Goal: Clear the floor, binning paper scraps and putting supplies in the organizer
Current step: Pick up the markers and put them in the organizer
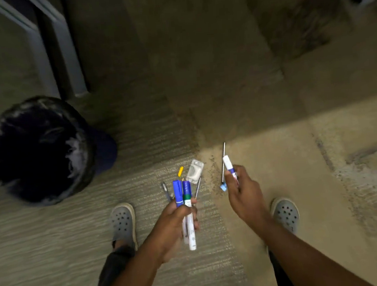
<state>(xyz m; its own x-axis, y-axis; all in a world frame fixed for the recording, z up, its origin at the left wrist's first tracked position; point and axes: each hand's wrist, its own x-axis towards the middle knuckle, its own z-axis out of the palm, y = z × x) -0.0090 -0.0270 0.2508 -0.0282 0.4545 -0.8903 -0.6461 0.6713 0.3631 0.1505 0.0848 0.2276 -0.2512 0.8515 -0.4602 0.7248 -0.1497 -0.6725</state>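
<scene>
My left hand [178, 221] grips a bundle of markers and pens [184, 202], among them a blue-capped marker and a white one with a blue and green end. My right hand [242, 190] holds a white marker with a blue band [228, 164] together with a thin metal rod [223, 162]. On the carpet beyond my left hand lie a small clear plastic packet [194, 171], a little yellow piece [180, 171] and a small pen [165, 189]. A tiny blue object [223, 187] sits just below my right hand's fingers.
A round bin with a black liner [40, 151] stands on the floor at the left. Grey furniture legs [66, 62] rise behind it. My two feet in grey clogs [122, 224] [285, 214] stand on carpet tiles.
</scene>
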